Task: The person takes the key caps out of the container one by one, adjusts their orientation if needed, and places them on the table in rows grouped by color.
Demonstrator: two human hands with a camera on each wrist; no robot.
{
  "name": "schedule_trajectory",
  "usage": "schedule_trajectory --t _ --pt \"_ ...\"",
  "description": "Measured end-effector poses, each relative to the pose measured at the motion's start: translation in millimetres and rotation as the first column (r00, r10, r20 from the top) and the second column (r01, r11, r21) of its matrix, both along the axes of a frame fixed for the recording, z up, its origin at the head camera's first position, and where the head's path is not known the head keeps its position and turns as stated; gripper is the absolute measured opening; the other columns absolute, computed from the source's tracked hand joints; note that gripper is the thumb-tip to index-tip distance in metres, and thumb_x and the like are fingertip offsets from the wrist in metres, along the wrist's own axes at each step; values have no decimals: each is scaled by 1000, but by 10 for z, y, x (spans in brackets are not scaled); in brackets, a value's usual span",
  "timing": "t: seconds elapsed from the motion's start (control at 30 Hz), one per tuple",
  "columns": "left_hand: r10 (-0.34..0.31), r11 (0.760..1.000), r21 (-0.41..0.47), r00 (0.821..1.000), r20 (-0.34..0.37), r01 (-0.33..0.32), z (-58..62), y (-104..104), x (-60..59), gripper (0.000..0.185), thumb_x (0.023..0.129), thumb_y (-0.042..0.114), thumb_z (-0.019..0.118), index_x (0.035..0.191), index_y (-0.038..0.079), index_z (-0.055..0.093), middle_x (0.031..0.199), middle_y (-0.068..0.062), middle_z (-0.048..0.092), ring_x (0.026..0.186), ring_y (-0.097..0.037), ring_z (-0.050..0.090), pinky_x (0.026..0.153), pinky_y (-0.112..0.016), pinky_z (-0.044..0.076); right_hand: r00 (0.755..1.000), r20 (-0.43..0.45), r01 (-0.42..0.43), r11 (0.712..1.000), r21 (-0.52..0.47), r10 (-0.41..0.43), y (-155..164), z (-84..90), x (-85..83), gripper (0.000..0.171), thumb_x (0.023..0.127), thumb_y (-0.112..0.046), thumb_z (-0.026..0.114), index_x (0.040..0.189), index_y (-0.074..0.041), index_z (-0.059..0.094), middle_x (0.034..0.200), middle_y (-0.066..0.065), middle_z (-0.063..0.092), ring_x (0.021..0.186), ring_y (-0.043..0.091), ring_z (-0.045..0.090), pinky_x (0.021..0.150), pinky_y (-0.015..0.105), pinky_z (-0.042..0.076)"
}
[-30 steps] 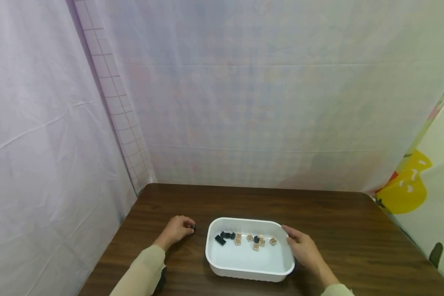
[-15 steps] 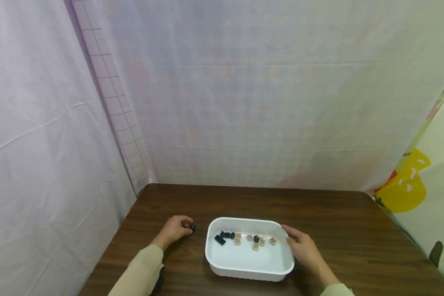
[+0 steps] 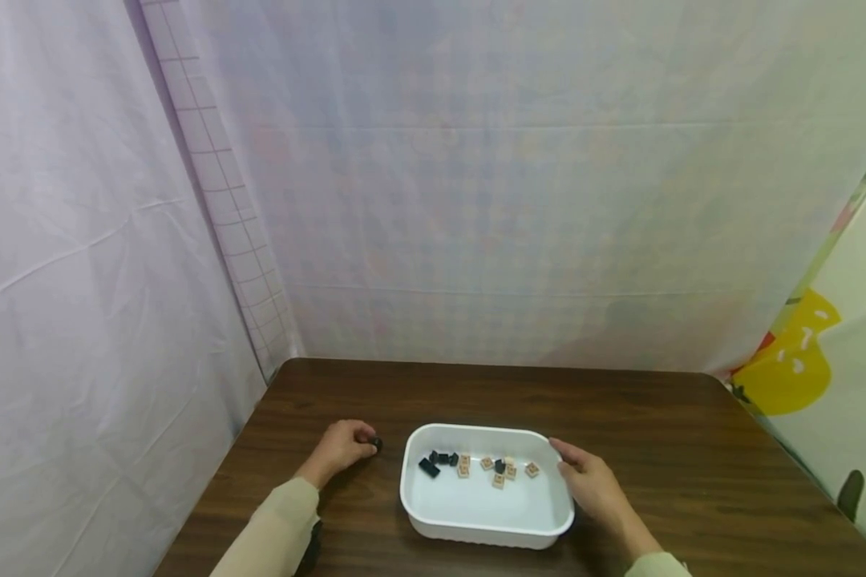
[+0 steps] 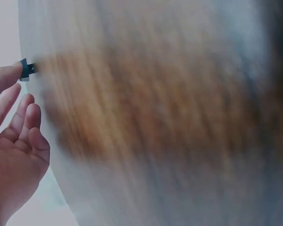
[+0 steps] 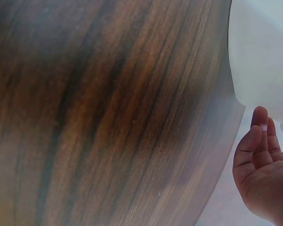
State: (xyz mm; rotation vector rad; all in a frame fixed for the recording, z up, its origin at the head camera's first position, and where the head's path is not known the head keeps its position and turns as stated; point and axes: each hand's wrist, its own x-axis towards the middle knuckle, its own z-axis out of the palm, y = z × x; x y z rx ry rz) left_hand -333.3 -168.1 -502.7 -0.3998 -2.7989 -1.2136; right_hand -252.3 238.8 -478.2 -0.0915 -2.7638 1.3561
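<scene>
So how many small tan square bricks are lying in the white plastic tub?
5, though small and blurry: the small tan square bricks lie along the far half of the white plastic tub, among black ones; some may be stacked or hidden.

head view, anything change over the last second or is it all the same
Almost nothing changed. The left hand still pinches a small black piece on the table left of the white tray, barely shifted. The right hand stays against the tray's right rim. The black and tan pieces inside lie where they were.
</scene>
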Motion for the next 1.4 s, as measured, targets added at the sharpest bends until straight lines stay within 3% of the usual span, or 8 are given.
schedule_trajectory --t 0.2,0.43,0.93,1.23,1.4 --pt "18 1000 1 999 -32 -18 49 31 -30 22 83 9 77 103 1 72 90 -5 67 85 -21 60 78 -42 50 1000 0 6 1000 -9 -6 -5 12 -4 41 96 -5 51 136 2 57 129 31 58 110 39 61 87 47 51" --pt "15 1000 -3 998 -60 -15 170 139 -17 22 84 12 76 104 3 72 91 -5 66 89 -22 61 81 -41 49 1000 4 5 1000 -9 -5 -13 22 -2 40 97 -4 50 136 2 56 131 31 56 116 42 58 91 51 49" --pt "-114 990 67 986 -121 123 412 489 58 27 84 10 76 107 -3 70 91 -8 65 86 -24 60 75 -35 50 1000 6 4 1000 -29 -3 -6 5 -1 40 97 -4 50 137 2 56 133 30 55 118 43 57 92 50 49" --pt "-163 986 42 986 -15 164 577 823 164 29 89 15 73 114 1 70 98 -7 63 90 -20 56 78 -36 49 1000 21 14 999 -42 -13 -8 -15 -16 41 97 -4 49 137 2 56 133 30 55 117 43 57 92 50 49" --pt "-177 983 50 983 49 174 603 1081 241 30 89 18 74 115 5 70 104 -8 64 91 -19 56 79 -37 49 1000 19 13 999 -38 -13 -2 -30 -25 40 97 -4 50 137 2 56 133 30 55 116 42 58 91 50 49"
